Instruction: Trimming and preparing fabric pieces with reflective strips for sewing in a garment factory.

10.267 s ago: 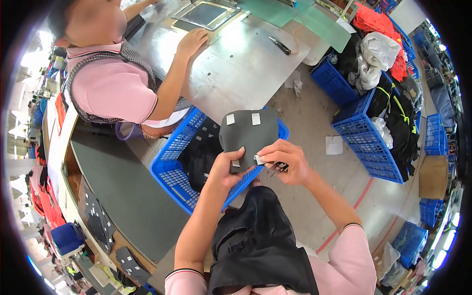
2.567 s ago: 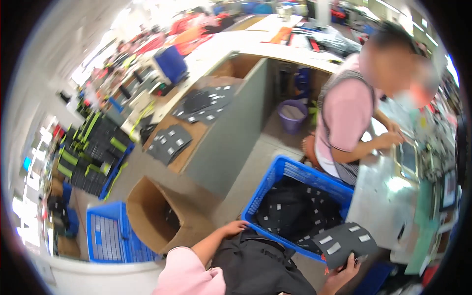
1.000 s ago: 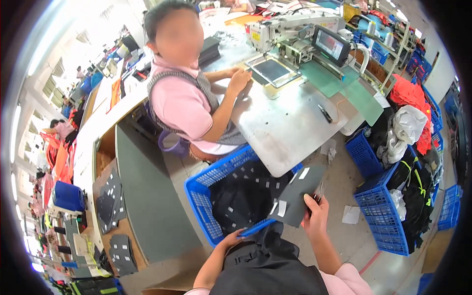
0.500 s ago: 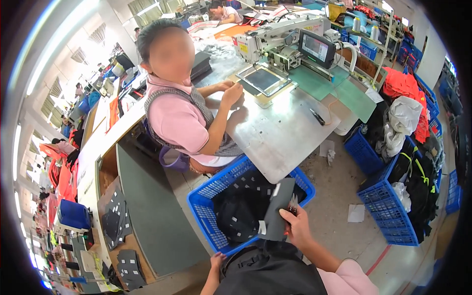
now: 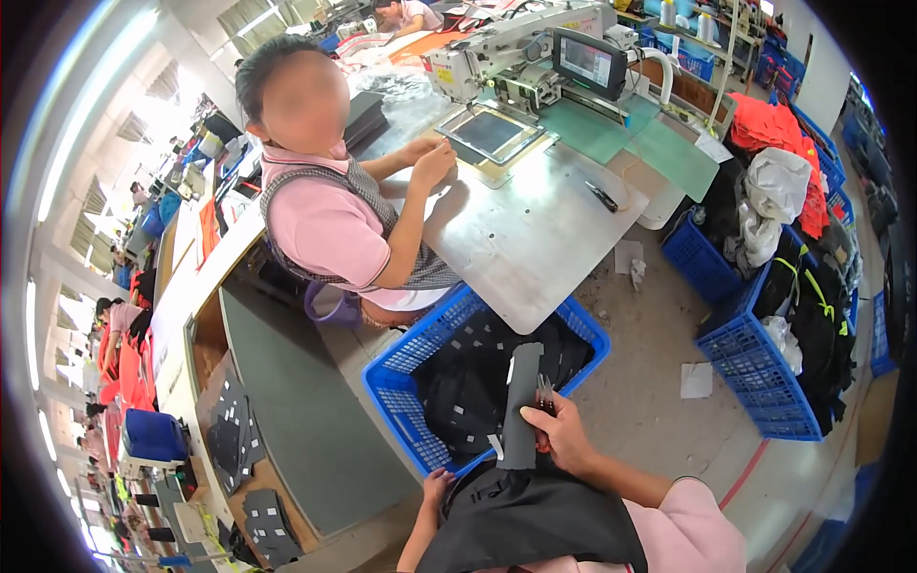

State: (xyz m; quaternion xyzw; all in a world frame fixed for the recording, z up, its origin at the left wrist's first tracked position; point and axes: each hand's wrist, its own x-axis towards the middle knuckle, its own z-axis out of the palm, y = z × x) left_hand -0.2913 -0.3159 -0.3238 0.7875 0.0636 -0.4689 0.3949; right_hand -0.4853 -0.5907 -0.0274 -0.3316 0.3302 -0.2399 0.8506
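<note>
Since a second ago, the dark grey panel has swung inward from the right and now stands narrow and curled, its white strips showing at the left edge. It is above the near side of the blue basket. From here I see the right hand pinching it, thumb on its face, with a small metal-tipped tool in the same hand. The left hand is at the basket's near-left rim; whether its fingers grip, I can't tell. Dark pieces with white patches fill the basket below. Just beyond, a metal desk reaches over the basket's far rim. A co-worker sits there, hands together, near a sewing machine and its screen.
</note>
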